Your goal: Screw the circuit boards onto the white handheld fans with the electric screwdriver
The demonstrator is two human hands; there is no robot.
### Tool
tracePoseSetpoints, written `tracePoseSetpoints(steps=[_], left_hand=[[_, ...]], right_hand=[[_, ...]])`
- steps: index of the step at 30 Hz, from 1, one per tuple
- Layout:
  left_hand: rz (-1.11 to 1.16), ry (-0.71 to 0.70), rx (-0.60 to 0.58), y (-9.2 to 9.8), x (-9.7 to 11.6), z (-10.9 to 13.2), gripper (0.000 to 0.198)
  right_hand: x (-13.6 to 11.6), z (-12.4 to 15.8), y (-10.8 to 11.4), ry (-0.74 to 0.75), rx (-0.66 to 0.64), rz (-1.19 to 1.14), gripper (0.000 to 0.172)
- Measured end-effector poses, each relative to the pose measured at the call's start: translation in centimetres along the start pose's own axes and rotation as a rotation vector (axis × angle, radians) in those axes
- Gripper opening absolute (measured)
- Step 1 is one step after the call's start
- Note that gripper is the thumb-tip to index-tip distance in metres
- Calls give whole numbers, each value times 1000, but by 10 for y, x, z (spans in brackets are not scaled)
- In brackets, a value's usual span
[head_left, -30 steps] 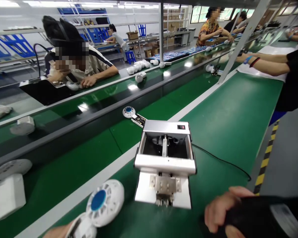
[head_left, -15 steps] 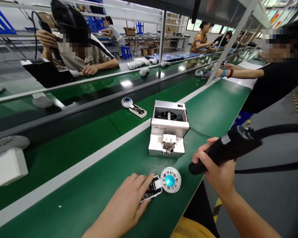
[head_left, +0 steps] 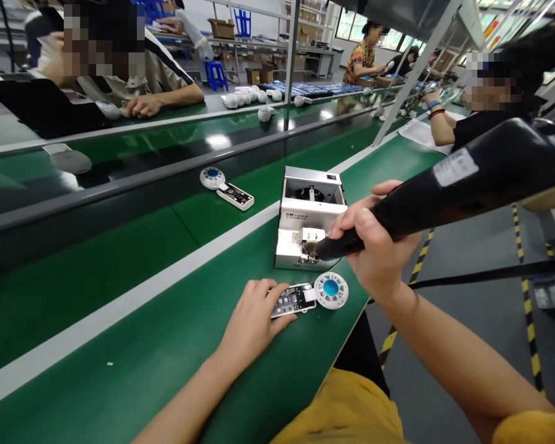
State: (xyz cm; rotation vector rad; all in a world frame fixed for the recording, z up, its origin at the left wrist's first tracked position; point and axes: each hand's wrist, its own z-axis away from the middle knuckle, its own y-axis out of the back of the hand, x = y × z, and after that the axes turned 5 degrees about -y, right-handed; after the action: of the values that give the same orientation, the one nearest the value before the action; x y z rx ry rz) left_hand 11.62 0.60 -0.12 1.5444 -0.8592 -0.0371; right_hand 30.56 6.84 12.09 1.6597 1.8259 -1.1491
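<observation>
Left hand (head_left: 254, 317): flat by the near edge of the green bench (head_left: 120, 370), fingers pressed down on the circuit board (head_left: 292, 300). It had the same hold half a second ago, so we log the board as kept pinned.
Circuit board: lies flat near the bench's near edge, its right end touching the white disc (head_left: 331, 287) with the blue centre.
Right hand (head_left: 374, 246): closed around the black electric screwdriver (head_left: 448, 185).
Change: half a second ago the screwdriver hung clear to the right of the screw feeder (head_left: 308, 209); its tip now meets the feeder's front outlet.
Meaning: we judge the work sits at the feeder for now, not at the board.
Elsewhere: a second disc and board (head_left: 226, 190) lie toward the bench's far edge.
</observation>
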Motion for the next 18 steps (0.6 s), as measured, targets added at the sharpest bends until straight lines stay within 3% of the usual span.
tracePoseSetpoints(steps=[9, 15, 18], left_hand=[[40, 17, 20, -3, 2, -1, 43], [54, 14, 3, -2, 4, -1, 46], [50, 11, 12, -1, 5, -2, 47]], right_hand=[[10, -3, -7, 29, -23, 50, 22], [-4, 26, 1, -157, -139, 51, 28], [0, 39, 5, -164, -170, 55, 28]])
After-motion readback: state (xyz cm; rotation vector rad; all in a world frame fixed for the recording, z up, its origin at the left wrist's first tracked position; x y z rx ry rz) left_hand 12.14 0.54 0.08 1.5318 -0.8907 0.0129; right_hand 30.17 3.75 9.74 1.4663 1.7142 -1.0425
